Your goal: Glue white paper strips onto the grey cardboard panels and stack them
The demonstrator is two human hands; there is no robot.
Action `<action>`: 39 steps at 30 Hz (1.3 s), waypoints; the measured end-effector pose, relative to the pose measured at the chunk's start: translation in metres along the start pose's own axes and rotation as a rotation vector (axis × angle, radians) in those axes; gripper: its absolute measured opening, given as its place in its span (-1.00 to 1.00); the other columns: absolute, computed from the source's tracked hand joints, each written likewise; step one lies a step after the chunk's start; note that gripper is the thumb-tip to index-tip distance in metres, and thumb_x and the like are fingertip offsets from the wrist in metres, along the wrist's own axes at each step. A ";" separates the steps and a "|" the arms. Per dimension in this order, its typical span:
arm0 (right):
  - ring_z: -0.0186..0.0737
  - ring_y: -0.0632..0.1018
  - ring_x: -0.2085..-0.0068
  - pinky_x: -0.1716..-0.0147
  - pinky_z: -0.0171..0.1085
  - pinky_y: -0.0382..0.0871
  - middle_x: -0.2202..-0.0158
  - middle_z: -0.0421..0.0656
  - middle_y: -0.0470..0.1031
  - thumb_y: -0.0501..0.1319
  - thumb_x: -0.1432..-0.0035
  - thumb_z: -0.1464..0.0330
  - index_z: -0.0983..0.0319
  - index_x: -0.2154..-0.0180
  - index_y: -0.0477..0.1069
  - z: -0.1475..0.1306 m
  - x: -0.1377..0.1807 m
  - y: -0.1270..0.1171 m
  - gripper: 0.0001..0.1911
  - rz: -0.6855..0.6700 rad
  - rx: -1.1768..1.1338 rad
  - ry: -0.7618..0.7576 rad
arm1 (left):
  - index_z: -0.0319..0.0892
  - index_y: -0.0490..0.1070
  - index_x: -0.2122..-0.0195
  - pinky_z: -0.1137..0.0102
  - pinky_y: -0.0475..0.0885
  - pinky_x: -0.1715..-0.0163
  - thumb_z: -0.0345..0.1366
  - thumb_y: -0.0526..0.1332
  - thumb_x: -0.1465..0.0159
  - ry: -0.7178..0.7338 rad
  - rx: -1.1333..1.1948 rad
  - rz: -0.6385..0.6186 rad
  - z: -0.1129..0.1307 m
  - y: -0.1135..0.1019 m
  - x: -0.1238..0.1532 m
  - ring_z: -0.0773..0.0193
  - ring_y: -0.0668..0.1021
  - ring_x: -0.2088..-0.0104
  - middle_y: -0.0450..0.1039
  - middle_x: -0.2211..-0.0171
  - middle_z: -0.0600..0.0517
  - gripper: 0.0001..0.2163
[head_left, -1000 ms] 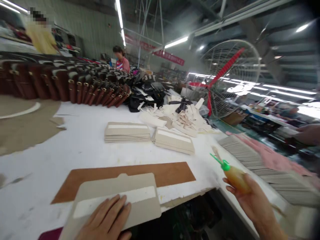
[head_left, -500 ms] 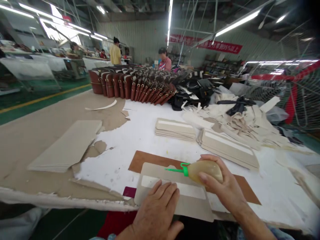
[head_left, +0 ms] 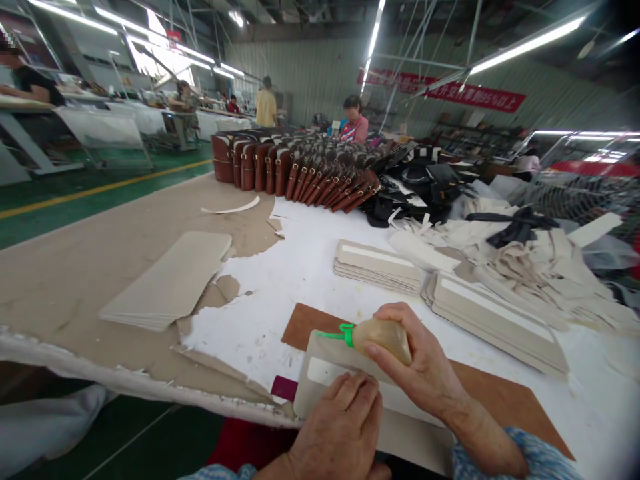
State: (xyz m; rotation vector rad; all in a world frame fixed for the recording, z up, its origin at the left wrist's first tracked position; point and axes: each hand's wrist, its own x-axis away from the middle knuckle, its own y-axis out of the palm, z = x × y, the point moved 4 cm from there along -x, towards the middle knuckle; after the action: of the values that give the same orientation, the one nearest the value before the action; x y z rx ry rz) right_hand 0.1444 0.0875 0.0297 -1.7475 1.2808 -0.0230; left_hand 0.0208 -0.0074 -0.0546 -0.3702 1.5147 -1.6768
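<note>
My right hand (head_left: 425,363) is wrapped around a squeeze glue bottle (head_left: 383,339), whose body is yellowish and translucent. Its green nozzle points left, with the tip at the upper left edge of a beige panel (head_left: 313,397). A white strip (head_left: 323,371) runs along that panel. My left hand (head_left: 345,417) lies flat with fingers extended on the panel and strip, holding no object. Beneath the panel a brown leather-like sheet (head_left: 510,397) sticks out at the back and right. A small purple piece (head_left: 284,388) sits at the panel's left edge.
Beige panels are stacked at left (head_left: 167,283); two strip-bearing stacks (head_left: 377,267) (head_left: 495,320) lie behind and right. Brown bags (head_left: 280,167) line the far side, with black bags (head_left: 425,187) and offcuts (head_left: 540,260) at right. Several people work beyond.
The bottle's nozzle has moved left along the panel's back edge, to near its left corner. My left hand stays flat on the panel. The camera view has turned left.
</note>
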 end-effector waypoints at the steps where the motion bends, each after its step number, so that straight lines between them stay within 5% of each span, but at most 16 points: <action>1: -0.16 0.50 0.10 0.11 -0.19 0.43 0.09 -0.16 0.40 0.31 -0.28 0.27 0.09 0.01 0.30 -0.002 -0.002 0.001 -0.70 -0.013 0.004 -0.011 | -0.43 0.27 -0.27 0.15 0.25 -0.36 0.10 0.26 -0.37 0.004 -0.004 -0.002 0.000 -0.001 0.000 -0.05 0.38 -0.28 0.36 -0.28 -0.26 -0.31; 26: -0.19 0.46 0.19 0.21 -0.15 0.39 0.16 -0.17 0.36 0.22 -0.36 0.33 0.11 0.07 0.26 -0.024 -0.031 -0.002 -0.83 -0.211 0.037 -0.201 | -0.42 0.26 -0.27 0.12 0.29 -0.32 0.05 0.24 -0.39 0.008 -0.018 0.054 0.000 0.009 0.003 -0.07 0.38 -0.26 0.37 -0.26 -0.27 -0.34; 39: -0.19 0.49 0.19 0.19 -0.14 0.42 0.16 -0.16 0.40 0.22 -0.37 0.28 0.10 0.07 0.30 -0.019 -0.026 -0.016 -0.85 -0.227 0.075 -0.144 | -0.39 0.24 -0.30 0.14 0.23 -0.37 0.02 0.19 -0.41 -0.018 0.011 -0.008 0.000 0.004 0.004 -0.05 0.35 -0.30 0.34 -0.29 -0.25 -0.38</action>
State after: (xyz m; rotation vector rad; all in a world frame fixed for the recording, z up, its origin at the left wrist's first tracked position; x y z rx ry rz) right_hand 0.1350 0.0954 0.0639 -1.7873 0.9627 -0.0731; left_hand 0.0200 -0.0100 -0.0594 -0.3852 1.4917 -1.6830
